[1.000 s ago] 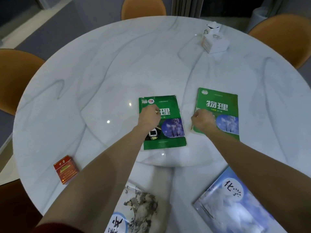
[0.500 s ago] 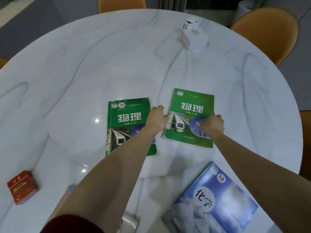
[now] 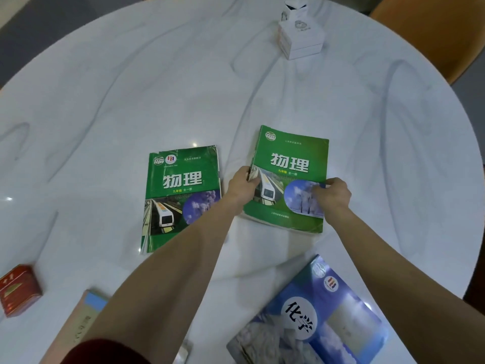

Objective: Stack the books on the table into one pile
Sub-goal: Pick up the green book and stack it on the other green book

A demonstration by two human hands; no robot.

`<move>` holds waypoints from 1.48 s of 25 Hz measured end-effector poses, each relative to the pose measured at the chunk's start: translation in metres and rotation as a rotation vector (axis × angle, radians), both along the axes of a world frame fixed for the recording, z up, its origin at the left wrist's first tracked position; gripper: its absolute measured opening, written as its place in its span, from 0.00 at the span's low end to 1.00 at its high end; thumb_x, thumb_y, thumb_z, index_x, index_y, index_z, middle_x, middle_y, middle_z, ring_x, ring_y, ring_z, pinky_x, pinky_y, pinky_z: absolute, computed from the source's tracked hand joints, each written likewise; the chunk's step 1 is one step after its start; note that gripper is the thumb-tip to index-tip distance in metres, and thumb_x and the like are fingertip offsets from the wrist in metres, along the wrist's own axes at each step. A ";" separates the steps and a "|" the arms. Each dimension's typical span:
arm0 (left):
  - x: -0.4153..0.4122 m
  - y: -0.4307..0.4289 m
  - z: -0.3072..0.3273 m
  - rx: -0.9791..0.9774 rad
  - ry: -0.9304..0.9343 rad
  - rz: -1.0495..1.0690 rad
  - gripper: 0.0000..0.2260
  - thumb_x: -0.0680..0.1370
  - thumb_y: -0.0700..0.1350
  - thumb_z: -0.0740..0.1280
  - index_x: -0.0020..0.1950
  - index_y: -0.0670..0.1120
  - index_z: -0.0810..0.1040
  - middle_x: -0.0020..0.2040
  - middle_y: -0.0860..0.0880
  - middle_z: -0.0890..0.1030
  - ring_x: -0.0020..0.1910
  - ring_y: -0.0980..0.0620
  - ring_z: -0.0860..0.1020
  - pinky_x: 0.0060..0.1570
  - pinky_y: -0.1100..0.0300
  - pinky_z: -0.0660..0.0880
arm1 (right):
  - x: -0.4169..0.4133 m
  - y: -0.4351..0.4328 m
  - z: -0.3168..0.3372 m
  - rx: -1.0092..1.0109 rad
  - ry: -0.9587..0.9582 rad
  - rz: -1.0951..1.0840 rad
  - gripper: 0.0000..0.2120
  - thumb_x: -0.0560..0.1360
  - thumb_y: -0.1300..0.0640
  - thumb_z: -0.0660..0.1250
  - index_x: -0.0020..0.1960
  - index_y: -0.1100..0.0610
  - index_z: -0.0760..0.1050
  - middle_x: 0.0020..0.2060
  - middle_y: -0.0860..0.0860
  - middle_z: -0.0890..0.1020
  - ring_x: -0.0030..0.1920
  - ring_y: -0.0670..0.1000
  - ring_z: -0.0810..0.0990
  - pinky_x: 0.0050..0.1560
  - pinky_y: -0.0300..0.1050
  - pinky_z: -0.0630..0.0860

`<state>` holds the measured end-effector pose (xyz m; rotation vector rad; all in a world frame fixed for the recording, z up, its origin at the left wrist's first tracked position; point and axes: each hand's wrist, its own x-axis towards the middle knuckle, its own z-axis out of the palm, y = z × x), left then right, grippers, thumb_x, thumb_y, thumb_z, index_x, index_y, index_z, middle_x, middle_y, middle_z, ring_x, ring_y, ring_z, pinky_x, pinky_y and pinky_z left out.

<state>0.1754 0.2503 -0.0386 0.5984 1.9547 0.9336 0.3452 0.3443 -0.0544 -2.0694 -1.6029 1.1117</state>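
Note:
Two green books lie side by side in the middle of the round white marble table (image 3: 131, 88). My left hand (image 3: 242, 183) grips the left edge of the right green book (image 3: 291, 156), fingers curled under its pages. My right hand (image 3: 332, 194) holds the same book at its right edge, thumb on the cover. The left green book (image 3: 178, 190) lies flat, untouched, partly under my left forearm. A blue book (image 3: 328, 319) lies at the near right. Another book (image 3: 86, 316) shows at the near left, mostly hidden by my arm.
A red cigarette pack (image 3: 18, 290) sits near the left table edge. A white tissue box (image 3: 300, 35) stands at the far side. An orange chair (image 3: 433, 30) is beyond the table at the far right.
My left hand left the left green book and moved over to the right book's left edge. My right hand shifted from that book's left side to its right edge. The view swung right.

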 end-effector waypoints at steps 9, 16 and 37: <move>-0.009 -0.044 0.026 0.297 -0.260 0.252 0.18 0.79 0.37 0.62 0.68 0.46 0.70 0.49 0.49 0.82 0.42 0.58 0.82 0.38 0.65 0.80 | -0.002 -0.022 0.031 -0.101 0.575 -0.103 0.15 0.75 0.60 0.66 0.61 0.61 0.71 0.49 0.60 0.79 0.40 0.52 0.79 0.42 0.43 0.78; -0.072 -0.116 0.048 0.302 -0.129 0.393 0.17 0.79 0.40 0.62 0.68 0.46 0.69 0.50 0.48 0.82 0.42 0.57 0.83 0.39 0.62 0.81 | -0.077 -0.073 0.057 -0.176 0.723 0.096 0.16 0.76 0.66 0.64 0.63 0.62 0.70 0.49 0.56 0.78 0.48 0.54 0.78 0.52 0.47 0.75; -0.131 -0.181 -0.013 -0.307 0.556 0.125 0.16 0.80 0.47 0.57 0.61 0.38 0.72 0.60 0.36 0.70 0.60 0.37 0.67 0.59 0.45 0.70 | -0.168 -0.137 -0.004 0.140 -0.059 0.491 0.13 0.76 0.64 0.58 0.56 0.68 0.77 0.56 0.67 0.77 0.56 0.65 0.76 0.58 0.52 0.73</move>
